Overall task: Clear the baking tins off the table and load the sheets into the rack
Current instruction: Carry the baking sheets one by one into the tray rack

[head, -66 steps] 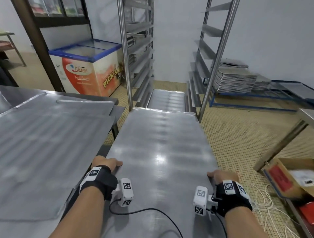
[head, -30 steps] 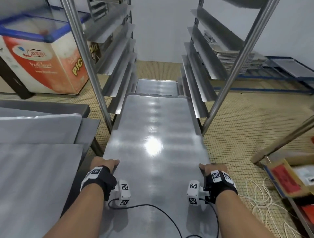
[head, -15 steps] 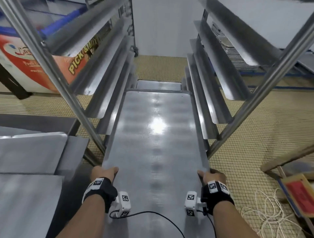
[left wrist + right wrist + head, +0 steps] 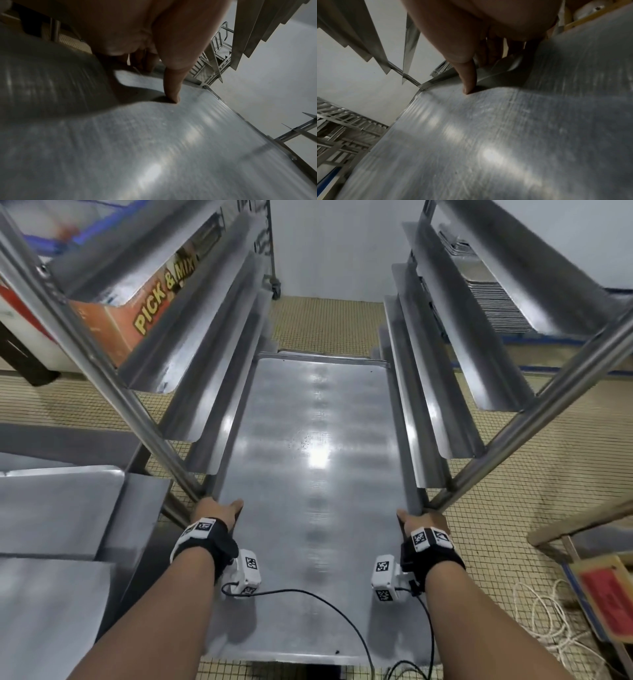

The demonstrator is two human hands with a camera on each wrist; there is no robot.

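**Baking sheet partway into the rack, held at both long edges**

Head view: a long metal baking sheet (image 4: pixel 315 474) ran from 6 o'clock toward 12 o'clock, its far end lying between the two rows of angled runners of the steel rack (image 4: pixel 212 344), its near end jutting out toward the person. The left hand (image 4: pixel 219 510) gripped the sheet's left edge at about 8 o'clock, thumb on top. The right hand (image 4: pixel 423 520) gripped the right edge at about 4 o'clock, just beside the rack's front right upright. Both wrists wore black straps with white marker blocks. At 9 o'clock, more flat sheets (image 4: pixel 58 508) lay on the desk (image 4: pixel 145 508). A chest freezer (image 4: pixel 113 313) lettered "PICK & MIX" stood behind the rack at 10 o'clock, and a stack of trays (image 4: pixel 496 302) showed through the runners at 2 o'clock. A coil of pale cord (image 4: pixel 555 621) lay on the tiled floor at 4 o'clock.

Left wrist view: the thumb (image 4: pixel 173 86) pressed its tip onto the sheet's top surface (image 4: pixel 171 148); the fingers curled under the edge, mostly in shadow. Rack runners hung at 1 o'clock.

Right wrist view: the thumb (image 4: pixel 469 78) pressed down on the sheet (image 4: pixel 505 142) near its raised rim, with the fingers (image 4: pixel 491 51) wrapped beneath the edge. Runner ends showed at 10 o'clock.
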